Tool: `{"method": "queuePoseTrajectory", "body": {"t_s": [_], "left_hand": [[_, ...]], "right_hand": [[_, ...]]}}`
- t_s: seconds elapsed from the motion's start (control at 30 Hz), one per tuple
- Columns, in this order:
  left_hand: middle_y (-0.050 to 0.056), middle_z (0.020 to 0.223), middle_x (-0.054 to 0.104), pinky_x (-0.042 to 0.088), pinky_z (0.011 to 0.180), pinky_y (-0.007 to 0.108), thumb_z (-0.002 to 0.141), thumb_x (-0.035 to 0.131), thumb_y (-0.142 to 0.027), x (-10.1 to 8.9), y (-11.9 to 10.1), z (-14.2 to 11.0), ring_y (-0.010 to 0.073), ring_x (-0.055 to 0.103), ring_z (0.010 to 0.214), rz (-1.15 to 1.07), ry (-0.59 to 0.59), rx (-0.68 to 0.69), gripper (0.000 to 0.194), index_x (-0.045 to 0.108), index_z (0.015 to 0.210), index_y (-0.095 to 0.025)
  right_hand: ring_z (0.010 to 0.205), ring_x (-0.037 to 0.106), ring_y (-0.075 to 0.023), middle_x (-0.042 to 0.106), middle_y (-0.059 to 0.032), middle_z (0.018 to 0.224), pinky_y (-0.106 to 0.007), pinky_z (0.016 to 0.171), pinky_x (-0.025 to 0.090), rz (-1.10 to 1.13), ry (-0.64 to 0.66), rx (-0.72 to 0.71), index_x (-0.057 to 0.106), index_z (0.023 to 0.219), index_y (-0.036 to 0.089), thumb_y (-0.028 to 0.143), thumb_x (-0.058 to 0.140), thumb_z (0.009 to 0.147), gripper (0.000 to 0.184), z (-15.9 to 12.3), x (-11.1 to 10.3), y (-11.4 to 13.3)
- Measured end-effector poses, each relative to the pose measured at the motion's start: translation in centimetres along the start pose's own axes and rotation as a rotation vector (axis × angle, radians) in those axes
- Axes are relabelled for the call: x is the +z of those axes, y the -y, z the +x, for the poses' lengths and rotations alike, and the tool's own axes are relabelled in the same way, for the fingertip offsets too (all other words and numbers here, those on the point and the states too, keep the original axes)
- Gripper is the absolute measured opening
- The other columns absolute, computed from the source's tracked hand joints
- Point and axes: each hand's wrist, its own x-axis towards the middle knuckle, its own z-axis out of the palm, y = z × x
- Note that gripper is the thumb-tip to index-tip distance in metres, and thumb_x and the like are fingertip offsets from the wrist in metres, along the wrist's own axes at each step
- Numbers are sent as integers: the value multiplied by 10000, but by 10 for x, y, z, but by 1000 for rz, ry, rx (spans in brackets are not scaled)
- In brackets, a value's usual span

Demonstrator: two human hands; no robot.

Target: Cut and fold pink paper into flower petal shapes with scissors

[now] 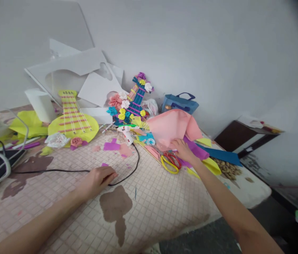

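My left hand (99, 179) rests on the table with its fingers curled in, over the black cord (135, 165) of a glue gun. Whatever may be inside those fingers is hidden. Off to the right, my right hand (182, 150) has its fingers closed at the lower edge of a pink sheet (168, 126), which bulges up behind it. Below that hand lie scissors with yellow handles (170, 165) and a second pair with red handles (174, 159). A white glue gun (127, 134) lies between the hands, beyond them, near purple and pink scraps (112, 145).
A yellow guitar-shaped craft (72, 121) leans at the back left by a white roll (42, 106). Behind the glue gun stands a flower-covered blue guitar craft (135, 100). A blue bag (180, 103), a blue sheet (221, 155) and peanut-like pieces (227, 168) are at the right.
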Motion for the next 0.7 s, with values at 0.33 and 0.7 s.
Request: {"method": "queuePoseTrajectory", "body": {"t_s": [0.33,0.7], "left_hand": [[11,663,563,381,587,213,931,364,-314,0,1,-1,109,519,621,28,-5,-15,326,579,739,-161],[134,1252,493,402,959,398,849,542,-243,6,-32,-13,242,469,1151,86,-178,-11,481,370,1293,-173]], "right_hand": [[890,552,-252,616,-101,888,-373,796,422,29,-220,107,553,887,193,155,375,839,188,17,-4,0],[850,571,-236,646,-40,821,-470,972,311,140,-100,-184,549,798,276,180,437,835,152,-44,-53,148]]}}
